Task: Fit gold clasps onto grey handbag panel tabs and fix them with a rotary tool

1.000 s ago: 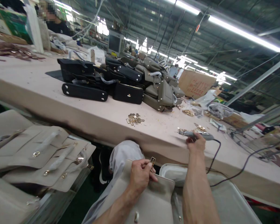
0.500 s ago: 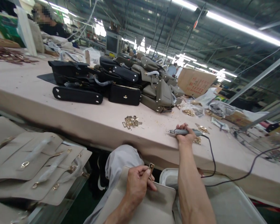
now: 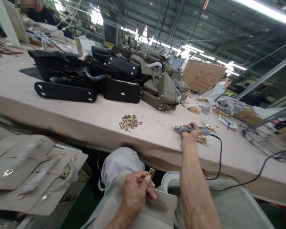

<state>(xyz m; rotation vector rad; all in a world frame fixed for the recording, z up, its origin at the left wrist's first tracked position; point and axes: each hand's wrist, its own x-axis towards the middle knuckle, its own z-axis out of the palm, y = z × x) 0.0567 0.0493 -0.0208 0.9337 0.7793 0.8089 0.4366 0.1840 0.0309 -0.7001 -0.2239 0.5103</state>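
My left hand (image 3: 137,190) is closed, pinching a small gold rectangular metal fitting (image 3: 152,173) between thumb and forefinger. It is just over a beige leather bag piece (image 3: 163,202) lying across my lap. My right hand (image 3: 191,132) reaches out over the table, wrapped round a grey electric screwdriver (image 3: 203,131). The tool's thin tip points left, near small gold bits scattered on the tabletop. A dark cord runs from its back end down to the right. To the left of the tip lies a pile of gold rectangular fittings (image 3: 130,122).
Black handbags (image 3: 66,92) and olive-grey handbags (image 3: 166,89) are heaped along the table (image 3: 85,117). Beige bag pieces with handles (image 3: 26,165) are stacked at lower left. Bagged gold hardware (image 3: 202,140) lies beside the screwdriver. A cardboard box (image 3: 202,76) stands behind; a person (image 3: 41,14) is at far left.
The view has tilted down and shifted slightly. My right hand still grips the screwdriver at about the same place over the table, and my left hand still pinches the gold fitting.
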